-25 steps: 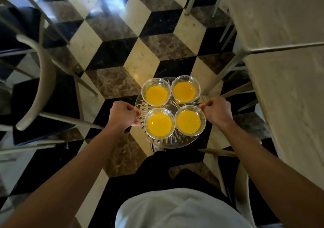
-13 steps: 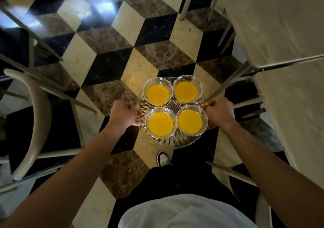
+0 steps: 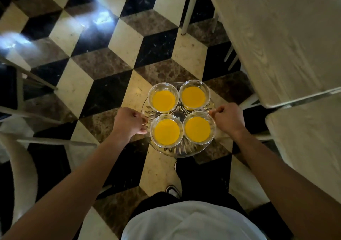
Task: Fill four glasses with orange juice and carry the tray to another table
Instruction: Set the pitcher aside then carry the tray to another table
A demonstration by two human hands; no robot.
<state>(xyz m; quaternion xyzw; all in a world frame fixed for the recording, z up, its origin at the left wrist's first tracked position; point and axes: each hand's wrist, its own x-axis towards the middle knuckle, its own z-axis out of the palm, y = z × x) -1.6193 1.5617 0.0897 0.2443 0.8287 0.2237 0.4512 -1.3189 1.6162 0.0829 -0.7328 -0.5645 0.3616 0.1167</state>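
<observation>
The floor point(image 3: 118, 42) is laid in a cube pattern of black, cream and mottled brown marble diamonds, with pale bluish glare streaks at upper left. Four clear glasses point(image 3: 167, 131) hold bright orange-yellow juice point(image 3: 197, 131). The tray point(image 3: 184, 150) is clear glass with a cut sunburst pattern. The worktop point(image 3: 287, 36) at right is pale whitewashed wood with visible grain. The chair point(image 3: 24, 175) at left is off-white. The person's shirt point(image 3: 191, 223) is white, the trousers point(image 3: 203, 180) black

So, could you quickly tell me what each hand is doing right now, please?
Left hand: closed, gripping the left edge of the round cut-glass tray.
Right hand: closed, gripping the tray's right edge.
</observation>
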